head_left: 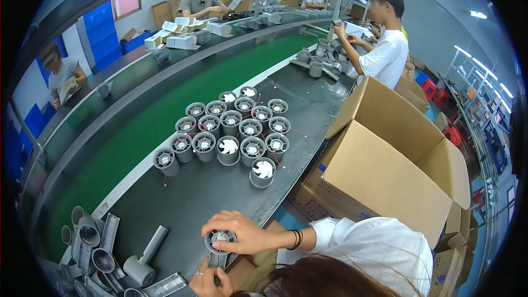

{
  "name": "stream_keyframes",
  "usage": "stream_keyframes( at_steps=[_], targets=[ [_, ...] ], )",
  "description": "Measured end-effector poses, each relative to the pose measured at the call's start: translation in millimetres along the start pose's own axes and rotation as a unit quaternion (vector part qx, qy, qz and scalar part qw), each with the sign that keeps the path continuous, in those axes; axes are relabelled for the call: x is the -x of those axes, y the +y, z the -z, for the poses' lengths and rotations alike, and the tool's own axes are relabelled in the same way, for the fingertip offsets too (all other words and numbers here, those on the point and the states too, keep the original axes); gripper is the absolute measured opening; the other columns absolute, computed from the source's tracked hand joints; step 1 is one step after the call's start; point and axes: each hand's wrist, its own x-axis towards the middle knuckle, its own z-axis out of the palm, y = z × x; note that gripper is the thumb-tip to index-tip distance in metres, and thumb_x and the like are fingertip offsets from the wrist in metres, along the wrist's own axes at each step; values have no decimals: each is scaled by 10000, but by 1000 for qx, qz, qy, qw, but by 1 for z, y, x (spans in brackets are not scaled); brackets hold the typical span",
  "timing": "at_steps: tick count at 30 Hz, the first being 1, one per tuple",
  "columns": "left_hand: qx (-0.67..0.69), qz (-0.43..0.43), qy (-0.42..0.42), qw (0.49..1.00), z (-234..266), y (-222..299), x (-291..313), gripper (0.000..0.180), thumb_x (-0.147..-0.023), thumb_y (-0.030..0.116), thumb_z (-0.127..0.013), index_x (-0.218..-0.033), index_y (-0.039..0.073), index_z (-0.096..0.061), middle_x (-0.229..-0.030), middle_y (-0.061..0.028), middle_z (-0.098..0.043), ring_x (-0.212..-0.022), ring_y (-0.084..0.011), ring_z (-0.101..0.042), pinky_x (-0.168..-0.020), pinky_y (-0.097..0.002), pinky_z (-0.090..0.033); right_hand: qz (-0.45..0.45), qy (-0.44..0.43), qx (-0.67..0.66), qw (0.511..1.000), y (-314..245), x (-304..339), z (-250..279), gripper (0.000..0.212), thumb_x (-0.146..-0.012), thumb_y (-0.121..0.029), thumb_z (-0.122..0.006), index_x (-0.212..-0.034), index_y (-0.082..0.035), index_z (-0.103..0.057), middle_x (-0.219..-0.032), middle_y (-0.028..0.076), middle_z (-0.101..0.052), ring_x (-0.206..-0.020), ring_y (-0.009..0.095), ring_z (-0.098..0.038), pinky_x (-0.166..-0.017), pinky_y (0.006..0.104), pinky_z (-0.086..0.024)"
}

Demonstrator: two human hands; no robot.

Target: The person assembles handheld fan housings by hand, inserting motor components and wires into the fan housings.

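Observation:
Close to the table's front edge, a grey fan housing (221, 246) has a round, spoked head with a short handle pointing down toward me. My right hand (242, 233) is closed round its round head, fingers over the far side and thumb across the face. At the handle's lower end, my left hand (212, 281) has its fingers curled in; the lower part of the handle is hidden there. To their left lies a grey housing with a long handle (144, 267). Several grey cylindrical fan units (228, 150) with red wires stand upright farther up the table; a few show white blades.
More grey housings (91, 236) are heaped at the lower left. Beyond the dark table (179, 192) runs a green conveyor belt (126, 135). An open cardboard box (385, 170) stands at the right edge. A co-worker in white (385, 49) works at the far right.

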Motion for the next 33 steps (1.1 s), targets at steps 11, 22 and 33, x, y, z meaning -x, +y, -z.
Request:
stream_keyframes(
  at_steps=[11,22,33],
  targets=[
    [33,18,6,999,8,8,-26,106,-709,6,-658,-728,15,-554,-891,-203,-662,-542,-287,-577,-507,-369,-458,-22,-3,-213,977,-2,-19,12,254,-777,-122,-633,-999,-3,-599,-972,89,-619,-920,172,-589,-828,303,-461],
    [-19,22,23,999,31,26,-60,144,-641,-12,-678,-695,12,-547,-863,-196,-653,-530,-271,-568,-485,-334,-455,-16,-19,-351,936,-17,-48,24,428,-720,-223,-559,-1044,55,-524,-1017,207,-587,-927,210,-566,-832,310,-448],
    [-7,-13,17,1000,25,32,-82,148,-618,-27,-672,-663,11,-535,-772,-179,-645,-528,-276,-586,-468,-336,-458,-25,-12,-378,926,-9,-55,41,440,-704,-245,-576,-1028,46,-522,-1007,188,-566,-916,201,-563,-815,296,-447]
  ],
)
